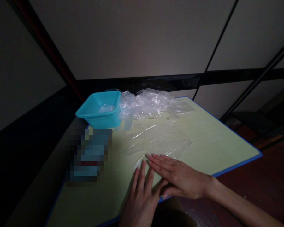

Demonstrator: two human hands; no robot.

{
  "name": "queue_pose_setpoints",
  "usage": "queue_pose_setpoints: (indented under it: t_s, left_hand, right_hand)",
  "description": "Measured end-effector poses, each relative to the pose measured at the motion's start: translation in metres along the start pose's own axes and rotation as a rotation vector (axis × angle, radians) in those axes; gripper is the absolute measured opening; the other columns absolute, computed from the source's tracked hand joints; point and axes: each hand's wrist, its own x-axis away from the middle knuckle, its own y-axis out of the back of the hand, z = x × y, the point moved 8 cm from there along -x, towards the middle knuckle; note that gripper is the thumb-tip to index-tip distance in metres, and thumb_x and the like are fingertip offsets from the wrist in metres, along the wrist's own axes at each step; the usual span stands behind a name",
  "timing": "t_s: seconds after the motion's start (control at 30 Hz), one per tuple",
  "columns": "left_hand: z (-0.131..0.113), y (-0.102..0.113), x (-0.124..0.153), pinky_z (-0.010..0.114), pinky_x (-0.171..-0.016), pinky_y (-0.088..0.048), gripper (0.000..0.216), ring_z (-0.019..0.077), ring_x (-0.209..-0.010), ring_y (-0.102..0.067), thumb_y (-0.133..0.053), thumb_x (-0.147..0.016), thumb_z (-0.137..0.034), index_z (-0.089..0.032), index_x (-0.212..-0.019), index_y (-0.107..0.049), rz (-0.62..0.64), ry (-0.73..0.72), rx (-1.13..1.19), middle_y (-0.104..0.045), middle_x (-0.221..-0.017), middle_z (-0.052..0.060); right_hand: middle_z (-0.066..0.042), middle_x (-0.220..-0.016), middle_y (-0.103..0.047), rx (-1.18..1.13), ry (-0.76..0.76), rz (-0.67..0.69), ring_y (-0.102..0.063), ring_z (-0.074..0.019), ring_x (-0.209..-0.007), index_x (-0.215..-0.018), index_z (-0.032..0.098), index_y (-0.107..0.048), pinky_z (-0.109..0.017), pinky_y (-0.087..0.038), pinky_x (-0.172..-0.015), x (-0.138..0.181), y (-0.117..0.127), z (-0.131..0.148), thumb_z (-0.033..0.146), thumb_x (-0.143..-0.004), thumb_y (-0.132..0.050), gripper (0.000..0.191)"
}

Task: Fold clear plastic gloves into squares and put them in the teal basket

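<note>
A clear plastic bag [162, 138] lies spread on the pale yellow-green table [222, 142], its film slightly wrinkled. My left hand [143, 192] rests near the table's front edge, fingers stretched and spread, their tips at the bag's near end. Beside it my right hand [176, 176] lies flat with outstretched fingers pressing on the bag's near edge. The thumb side of the right hand meets the left hand. Behind the flat bag sits a crumpled heap of clear plastic bags [151, 102].
A turquoise plastic basket [101, 121] stands at the back left with something whitish inside. In front of it is a pixelated bluish item [92, 157]. Pale cabinet panels [132, 41] rise behind the table. Blue trim [239, 165] runs round the tabletop.
</note>
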Motion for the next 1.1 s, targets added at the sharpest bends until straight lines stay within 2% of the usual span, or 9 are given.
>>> queue_pose_setpoints:
  t_s: [0.2, 0.33, 0.47, 0.53, 0.6, 0.7, 0.8, 0.93, 1.1]
  left_hand:
    - [0.002, -0.004, 0.001, 0.047, -0.092, -0.042, 0.066, 0.0364, -0.126, -0.032, -0.054, -0.083, -0.024, -0.041, -0.136, -0.019, 0.061, 0.021, 0.018, -0.035, -0.140, 0.009]
    - [0.002, -0.006, 0.002, 0.047, -0.094, -0.041, 0.074, 0.0354, -0.128, -0.027, -0.053, -0.080, -0.009, -0.041, -0.136, -0.017, 0.110, 0.024, 0.028, -0.031, -0.142, 0.008]
    - [0.002, -0.005, 0.002, 0.048, -0.094, -0.040, 0.078, 0.0357, -0.128, -0.025, -0.051, -0.077, -0.002, -0.041, -0.136, -0.017, 0.113, 0.031, 0.044, -0.030, -0.142, 0.009]
    - [0.002, -0.006, 0.002, 0.049, -0.094, -0.040, 0.080, 0.0360, -0.128, -0.024, -0.051, -0.076, 0.000, -0.041, -0.136, -0.017, 0.112, 0.033, 0.048, -0.029, -0.142, 0.009]
    - [0.002, -0.007, 0.002, 0.049, -0.094, -0.040, 0.081, 0.0361, -0.128, -0.024, -0.051, -0.075, 0.001, -0.041, -0.136, -0.017, 0.117, 0.032, 0.051, -0.029, -0.143, 0.009]
    - [0.002, -0.006, 0.002, 0.050, -0.094, -0.040, 0.081, 0.0359, -0.129, -0.024, -0.051, -0.075, 0.000, -0.041, -0.136, -0.018, 0.111, 0.035, 0.057, -0.027, -0.144, 0.008]
    - [0.002, -0.006, 0.002, 0.050, -0.093, -0.041, 0.080, 0.0355, -0.129, -0.025, -0.052, -0.076, -0.002, -0.041, -0.136, -0.017, 0.103, 0.036, 0.059, -0.026, -0.144, 0.007]
    - [0.002, -0.006, 0.003, 0.050, -0.092, -0.041, 0.078, 0.0371, -0.128, -0.026, -0.053, -0.077, -0.005, -0.041, -0.137, -0.017, 0.095, 0.025, 0.050, -0.030, -0.142, 0.009]
    - [0.001, -0.008, 0.003, 0.049, -0.094, -0.040, 0.075, 0.0357, -0.128, -0.026, -0.054, -0.078, -0.008, -0.040, -0.136, -0.019, 0.111, 0.016, 0.044, -0.034, -0.140, 0.008]
  right_hand:
    - [-0.008, -0.148, -0.005, -0.017, -0.067, -0.144, -0.006, -0.0206, -0.135, -0.142, 0.018, -0.005, -0.040, -0.016, -0.110, 0.017, 0.024, -0.047, 0.048, -0.088, -0.039, 0.070]
    - [-0.004, -0.147, -0.014, -0.142, -0.248, -0.327, -0.014, -0.0224, -0.134, -0.141, 0.026, -0.014, -0.048, -0.015, -0.108, 0.040, 0.048, -0.096, 0.044, -0.089, -0.040, 0.061]
    - [-0.008, -0.141, -0.032, -0.452, -0.441, -0.628, -0.029, -0.0247, -0.129, -0.132, 0.022, -0.038, -0.049, -0.017, -0.107, 0.066, 0.069, -0.137, 0.046, -0.087, -0.043, 0.051]
    - [-0.010, -0.130, -0.049, -0.712, -0.447, -0.803, -0.044, -0.0232, -0.120, -0.117, 0.019, -0.054, -0.044, -0.029, -0.104, 0.076, 0.077, -0.147, 0.047, -0.086, -0.045, 0.042]
    - [-0.008, -0.106, -0.066, -0.993, -0.419, -0.879, -0.061, -0.0195, -0.098, -0.093, 0.019, -0.064, -0.035, -0.046, -0.090, 0.080, 0.078, -0.149, 0.047, -0.083, -0.049, 0.033]
    - [-0.002, -0.064, -0.068, -1.288, -0.362, -0.829, -0.064, -0.0125, -0.061, -0.063, 0.020, -0.062, -0.024, -0.053, -0.060, 0.078, 0.075, -0.136, 0.043, -0.078, -0.058, 0.027]
    - [0.001, -0.050, -0.062, -1.404, -0.267, -0.736, -0.060, -0.0110, -0.047, -0.053, 0.021, -0.059, -0.022, -0.050, -0.048, 0.068, 0.073, -0.111, 0.044, -0.073, -0.063, 0.030]
    - [-0.006, -0.079, -0.071, -1.510, -0.116, -0.403, -0.067, -0.0144, -0.074, -0.076, 0.017, -0.069, -0.025, -0.052, -0.069, 0.036, 0.052, -0.067, 0.043, -0.079, -0.059, 0.028]
    - [-0.015, -0.119, -0.057, -1.416, -0.092, -0.066, -0.053, -0.0206, -0.110, -0.112, 0.014, -0.058, -0.038, -0.037, -0.097, 0.011, 0.021, -0.034, 0.047, -0.084, -0.051, 0.044]
